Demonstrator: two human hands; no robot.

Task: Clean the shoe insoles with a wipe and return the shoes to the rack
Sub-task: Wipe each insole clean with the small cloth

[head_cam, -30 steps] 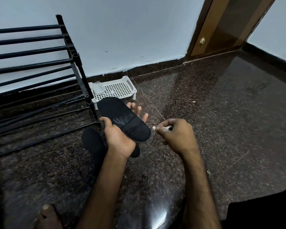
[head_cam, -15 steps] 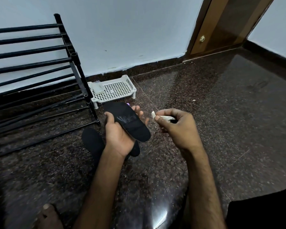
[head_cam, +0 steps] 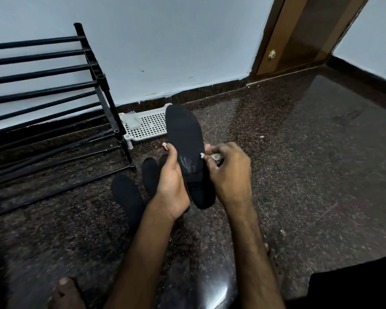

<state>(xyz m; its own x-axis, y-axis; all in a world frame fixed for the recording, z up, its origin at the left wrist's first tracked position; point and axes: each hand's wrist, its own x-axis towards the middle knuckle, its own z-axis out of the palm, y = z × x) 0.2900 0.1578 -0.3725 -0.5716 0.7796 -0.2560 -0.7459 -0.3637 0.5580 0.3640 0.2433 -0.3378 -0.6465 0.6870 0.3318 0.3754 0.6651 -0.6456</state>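
The black rack (head_cam: 42,90) stands far to the left of the fingers. The long black insole (head_cam: 183,139) pokes up past the fingers. The left hand (head_cam: 172,181) has its fingers curled round the insole's lower half. The right hand (head_cam: 230,172) pinches a small scrunched wipe (head_cam: 216,156) tight against the insole's right edge. The wipe is tiny, so it could slip out. A hard rub could knock the bendy insole onto the floor (head_cam: 299,175).

1. Rack (head_cam: 54,103) at left; tray (head_cam: 149,127) just right of it, on the floor (head_cam: 299,175).
2. Insole (head_cam: 185,139) between left hand (head_cam: 172,181) and right hand (head_cam: 228,175), before the tray; wipe (head_cam: 202,155) at its right edge.
3. Second insole (head_cam: 127,197) on the floor, left of both.
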